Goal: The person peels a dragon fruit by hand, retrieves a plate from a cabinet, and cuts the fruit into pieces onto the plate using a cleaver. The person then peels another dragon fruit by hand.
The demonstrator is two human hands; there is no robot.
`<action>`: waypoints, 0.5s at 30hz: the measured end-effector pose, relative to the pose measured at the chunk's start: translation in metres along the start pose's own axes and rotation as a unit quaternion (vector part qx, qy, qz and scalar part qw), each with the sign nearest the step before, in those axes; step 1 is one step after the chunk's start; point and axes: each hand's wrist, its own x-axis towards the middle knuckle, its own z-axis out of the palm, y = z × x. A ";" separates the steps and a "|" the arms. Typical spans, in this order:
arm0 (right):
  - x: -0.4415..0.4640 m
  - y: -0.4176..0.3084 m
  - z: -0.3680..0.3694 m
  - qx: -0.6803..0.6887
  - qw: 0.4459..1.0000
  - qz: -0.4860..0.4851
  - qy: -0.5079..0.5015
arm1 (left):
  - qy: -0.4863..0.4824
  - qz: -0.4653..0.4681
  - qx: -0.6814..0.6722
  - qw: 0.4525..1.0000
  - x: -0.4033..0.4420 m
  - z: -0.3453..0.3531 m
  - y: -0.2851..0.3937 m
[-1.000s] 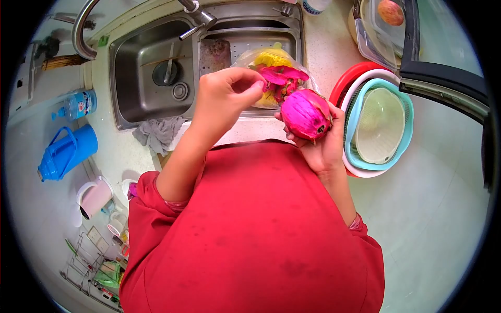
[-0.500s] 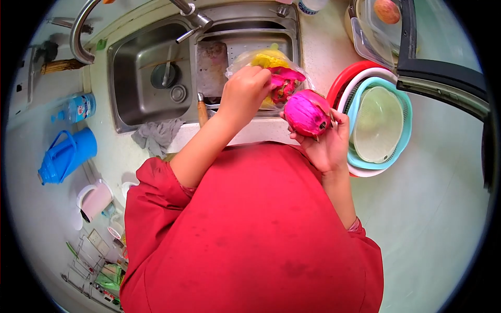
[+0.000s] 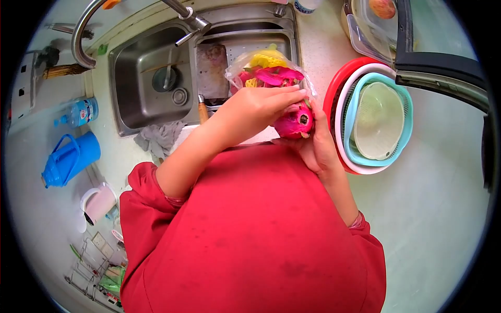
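Observation:
A partly peeled pink dragon fruit (image 3: 293,125) is held low in front of me, its dark end facing right. My right hand (image 3: 319,148) cups it from the right and below. My left hand (image 3: 253,108) reaches across its upper side, fingers together and pressed to it; the left thumb is hidden. Just beyond the hands, a clear plastic bag (image 3: 234,72) holds pink dragon fruit peels (image 3: 279,76) and something yellow (image 3: 269,58). A wooden-handled tool (image 3: 203,109), its other end mostly covered, lies left of the bag at the sink's front edge.
A steel sink (image 3: 125,68) with a faucet (image 3: 194,22) spans the back left. Nested baskets and basins (image 3: 404,120) stand at right, below a dark-framed window sash (image 3: 441,68). A grey cloth (image 3: 156,136) lies at the sink's front. A blue jug (image 3: 70,159) is at far left.
My left hand has come from above the bag back onto the dragon fruit. My right hand has shifted slightly left and down, and the fruit is turned. More peel shows in the bag.

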 end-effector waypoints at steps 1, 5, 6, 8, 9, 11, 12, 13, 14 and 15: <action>0.000 0.002 -0.002 -0.002 1.000 0.002 -0.010 | 0.012 0.012 0.031 0.999 -0.002 0.001 0.002; 0.003 0.008 -0.004 -0.011 1.000 -0.017 -0.018 | 0.064 0.055 0.104 0.991 -0.007 0.005 0.005; 0.004 0.009 -0.004 -0.014 0.999 -0.028 -0.011 | 0.072 0.051 0.102 0.991 -0.008 0.007 0.006; 0.005 0.011 -0.005 -0.021 0.999 -0.036 -0.020 | 0.086 0.036 0.098 0.991 -0.012 0.009 0.007; 0.005 0.012 -0.005 -0.029 0.999 -0.040 -0.022 | 0.090 0.025 0.095 0.991 -0.014 0.011 0.007; 0.006 0.011 -0.006 -0.051 0.997 -0.048 -0.024 | 0.093 -0.009 0.080 0.992 -0.016 0.011 0.009; 0.005 0.011 -0.006 -0.064 0.996 -0.051 -0.024 | 0.091 -0.032 0.070 0.993 -0.017 0.011 0.011; 0.004 0.010 -0.007 -0.051 0.997 -0.049 -0.036 | 0.088 -0.056 0.059 0.993 -0.018 0.009 0.013; 0.002 0.009 -0.008 -0.037 0.997 -0.046 -0.049 | 0.093 -0.085 0.038 0.991 -0.018 0.007 0.016; 0.002 0.008 -0.009 -0.024 0.997 -0.043 -0.062 | 0.097 -0.114 0.016 0.989 -0.017 0.003 0.021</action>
